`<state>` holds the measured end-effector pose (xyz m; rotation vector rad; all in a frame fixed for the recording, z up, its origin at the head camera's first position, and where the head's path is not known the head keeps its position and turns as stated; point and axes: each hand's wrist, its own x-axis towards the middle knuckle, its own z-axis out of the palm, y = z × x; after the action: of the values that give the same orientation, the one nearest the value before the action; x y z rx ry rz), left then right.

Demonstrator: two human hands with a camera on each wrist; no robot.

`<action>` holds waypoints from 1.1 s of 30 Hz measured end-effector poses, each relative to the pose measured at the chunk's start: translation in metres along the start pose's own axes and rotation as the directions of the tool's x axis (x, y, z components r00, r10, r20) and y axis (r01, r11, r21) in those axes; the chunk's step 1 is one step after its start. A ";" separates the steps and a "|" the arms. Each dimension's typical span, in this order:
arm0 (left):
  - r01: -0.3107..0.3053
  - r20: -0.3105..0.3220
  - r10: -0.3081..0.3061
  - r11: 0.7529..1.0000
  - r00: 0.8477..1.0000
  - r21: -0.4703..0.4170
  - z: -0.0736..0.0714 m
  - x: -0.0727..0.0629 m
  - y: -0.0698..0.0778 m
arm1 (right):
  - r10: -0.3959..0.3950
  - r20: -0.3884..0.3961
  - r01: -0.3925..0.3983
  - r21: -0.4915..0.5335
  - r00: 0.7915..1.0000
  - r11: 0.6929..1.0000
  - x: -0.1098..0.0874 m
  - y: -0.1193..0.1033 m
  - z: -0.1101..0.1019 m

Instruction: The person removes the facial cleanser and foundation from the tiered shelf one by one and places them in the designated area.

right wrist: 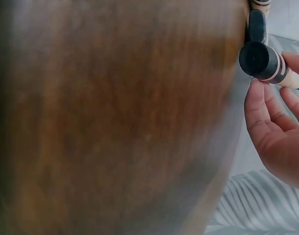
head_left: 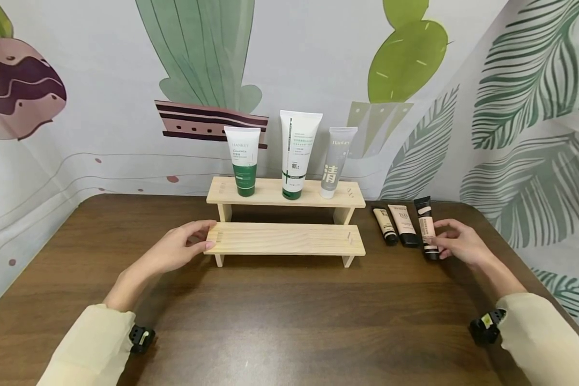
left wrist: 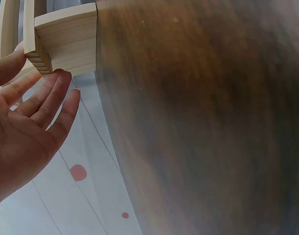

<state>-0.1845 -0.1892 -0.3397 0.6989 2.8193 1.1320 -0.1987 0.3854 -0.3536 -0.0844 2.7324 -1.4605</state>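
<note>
My left hand [head_left: 180, 245] holds the left end of the lower step of a pale wooden two-step display stand [head_left: 284, 238], thumb at the front corner and fingers at the back. In the left wrist view that hand's fingers [left wrist: 51, 100] lie along the board's end. At the right, my right hand [head_left: 463, 244] pinches a black-and-beige cosmetic tube [head_left: 427, 228] between thumb and fingers. Its round black cap [right wrist: 255, 59] faces the right wrist camera. Beside it lie a pink BB cream tube [head_left: 402, 222] and a smaller beige tube with a black cap [head_left: 385, 225].
On the upper step stand a white-and-green tube [head_left: 243, 161], a taller white tube [head_left: 299, 153] and a grey translucent tube [head_left: 336, 161], caps down. The brown wooden table [head_left: 289, 316] ends at a patterned cloth backdrop [head_left: 313, 59].
</note>
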 end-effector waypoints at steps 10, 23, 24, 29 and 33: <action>0.001 0.005 -0.001 1.000 1.000 0.006 -0.001 0.000 0.001 | 0.100 0.001 -0.100 -0.057 0.995 0.993 0.010 0.007 0.000; 0.002 0.008 -0.002 1.000 1.000 0.001 -0.001 0.000 0.001 | 0.135 -0.002 -0.135 -0.079 0.991 0.988 0.021 0.009 0.001; 0.002 0.008 -0.002 1.000 1.000 0.001 -0.001 0.000 0.001 | 0.138 -0.004 -0.138 -0.078 0.990 0.987 0.022 0.009 0.001; -0.002 0.010 0.002 1.000 1.000 0.004 -0.001 0.001 0.001 | 0.151 -0.021 -0.152 -0.075 0.988 0.986 0.024 0.007 0.001; 0.003 0.010 -0.003 1.000 1.000 0.007 -0.001 0.001 0.001 | 0.148 -0.033 -0.150 -0.071 0.988 0.986 0.028 0.006 0.002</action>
<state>-0.1849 -0.1888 -0.3381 0.6992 2.8162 1.1159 -0.2264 0.3855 -0.3598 0.1366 2.7455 -1.3336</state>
